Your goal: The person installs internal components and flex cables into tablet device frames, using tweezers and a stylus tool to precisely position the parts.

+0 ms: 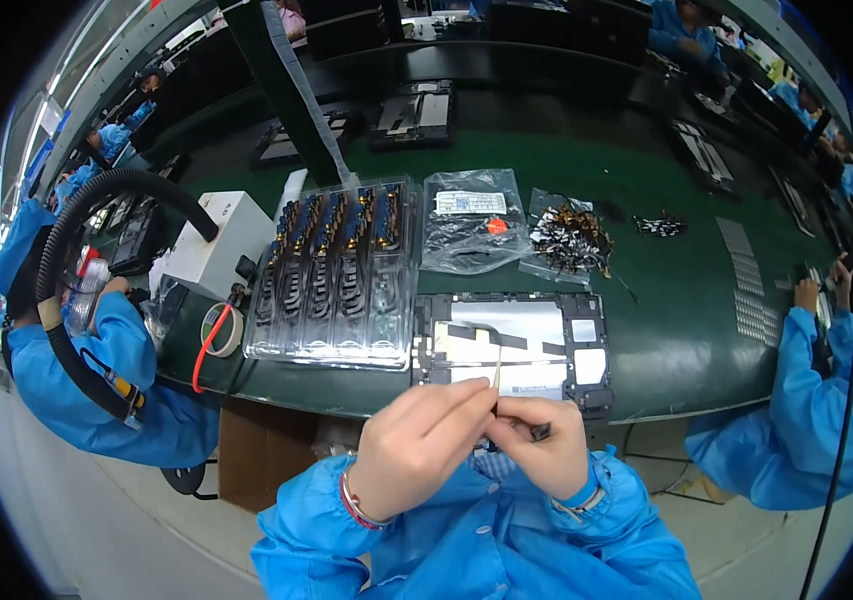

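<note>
Two hands (409,450), left pinched, right gripping dark piece (542,432), partly hiding panel (535,372), parts tray (332,353), plastic bag (462,253) behind

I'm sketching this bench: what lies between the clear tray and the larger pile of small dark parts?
In the head view, a clear plastic bag with a white label and a red-orange sticker lies between them.

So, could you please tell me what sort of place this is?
Probably an electronics assembly workshop: a long green workbench, an opened tablet-like device on it, and co-workers in blue smocks alongside.
</note>
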